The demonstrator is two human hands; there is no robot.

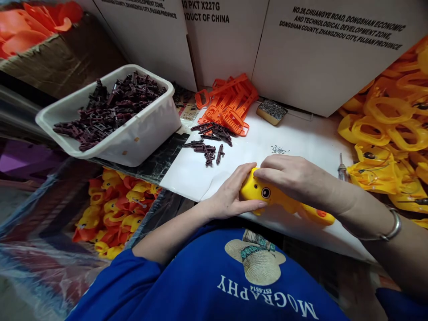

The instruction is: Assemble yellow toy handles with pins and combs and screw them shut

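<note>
A yellow plastic duck toy part [249,189] with a printed black-and-white eye lies on its side at the front edge of the white work surface. My left hand [230,191] grips its left end, the thumb along the near side and the fingers behind it. My right hand [290,178] is over the top of the toy, fingertips pinched together at its upper left; whatever they hold is hidden. More of the yellow toy, with an orange spot, shows below my right wrist. Just beyond my hands lies a small heap of metal pins [278,150].
Dark brown plastic pieces [210,142] and orange plastic frames [230,102] lie at back left, near a pin-filled dish [272,111]. A white tub [150,138] holds more brown pieces. A screwdriver-like tool [341,169] and yellow parts [384,116] are right; finished-looking ducks [113,205] fill a lined crate.
</note>
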